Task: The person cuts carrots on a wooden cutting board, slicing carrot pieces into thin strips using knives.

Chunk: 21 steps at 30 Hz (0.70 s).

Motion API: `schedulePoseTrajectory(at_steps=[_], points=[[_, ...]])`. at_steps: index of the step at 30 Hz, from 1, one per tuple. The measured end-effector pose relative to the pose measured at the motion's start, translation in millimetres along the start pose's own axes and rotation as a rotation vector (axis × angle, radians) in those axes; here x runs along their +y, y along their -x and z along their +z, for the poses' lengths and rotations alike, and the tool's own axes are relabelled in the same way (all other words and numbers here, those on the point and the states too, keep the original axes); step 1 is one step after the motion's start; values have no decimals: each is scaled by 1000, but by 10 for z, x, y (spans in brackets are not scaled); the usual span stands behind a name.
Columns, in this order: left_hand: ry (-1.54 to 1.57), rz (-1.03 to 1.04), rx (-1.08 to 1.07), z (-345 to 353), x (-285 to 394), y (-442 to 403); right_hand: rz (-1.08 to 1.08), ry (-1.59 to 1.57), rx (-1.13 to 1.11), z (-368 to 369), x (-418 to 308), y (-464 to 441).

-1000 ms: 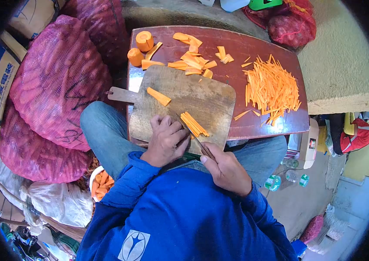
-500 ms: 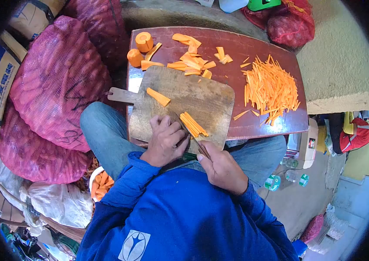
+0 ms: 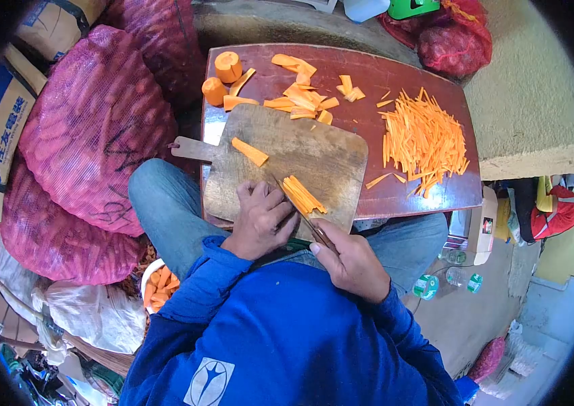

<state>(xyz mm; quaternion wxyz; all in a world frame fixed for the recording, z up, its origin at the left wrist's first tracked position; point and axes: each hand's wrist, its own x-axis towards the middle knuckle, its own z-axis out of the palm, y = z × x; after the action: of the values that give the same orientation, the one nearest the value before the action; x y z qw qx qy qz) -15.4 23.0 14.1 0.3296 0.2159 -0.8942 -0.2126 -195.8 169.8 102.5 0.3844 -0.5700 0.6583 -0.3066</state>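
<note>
My right hand [image 3: 354,264] grips a knife [image 3: 321,235] by its handle, the blade pointing up and left over the wooden cutting board [image 3: 327,145]. Against the blade's right side lies a small bundle of carrot sticks [image 3: 302,195]. My left hand [image 3: 263,220] rests on the board's near edge left of the blade, fingers curled down; whatever is under them is hidden. Farther up the board lies a single carrot slice [image 3: 250,151]. On the red table, carrot slices [image 3: 304,98] are scattered beyond the board, and a heap of carrot sticks [image 3: 425,139] sits to the right.
Two carrot chunks [image 3: 228,66] stand at the table's far left corner. Large pink mesh sacks [image 3: 98,128] crowd the left side. A white tub of carrot pieces [image 3: 158,287] is beside my left knee. Plastic bottles [image 3: 425,287] are on the floor at right.
The whole view has shifted slightly right. My hands, the knife and the carrot sticks keep nearly the same places on the board.
</note>
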Motion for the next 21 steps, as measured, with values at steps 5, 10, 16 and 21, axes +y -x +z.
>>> schedulePoseTrajectory(at_steps=[5,10,16,21], points=[[-8,-2,20,55,-50,47,-4,15,8,7,14,28],[81,-61,163,83,-77,59,28,-34,-35,5,-25,6],[-24,-34,86,59,-76,43,63,-76,6,-170,69,-76],[-33,-40,113,60,-42,19,195,-43,46,-368,231,-212]])
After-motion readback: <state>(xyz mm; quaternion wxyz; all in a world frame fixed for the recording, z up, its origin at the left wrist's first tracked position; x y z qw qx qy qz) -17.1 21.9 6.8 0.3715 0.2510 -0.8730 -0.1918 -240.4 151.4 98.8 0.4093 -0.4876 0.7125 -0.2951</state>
